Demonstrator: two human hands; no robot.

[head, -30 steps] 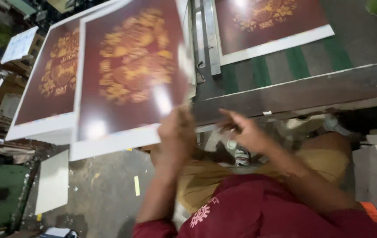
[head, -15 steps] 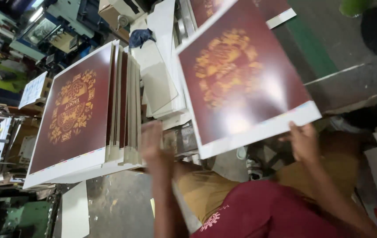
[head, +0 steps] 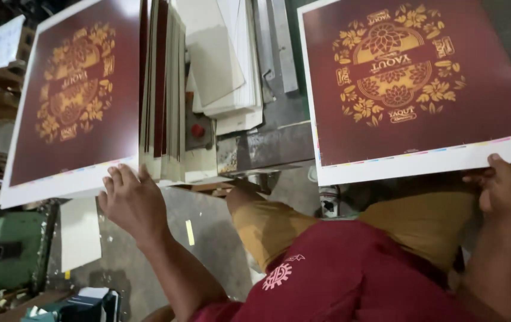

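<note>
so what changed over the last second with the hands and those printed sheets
The right hand has carried one maroon sheet off the stack to the right side, and now grips its white bottom edge. The left hand, which was at that sheet's edge a second ago, let go and now rests at the bottom edge of the stack of sheets. The person stays seated; the stack stays put.
</note>
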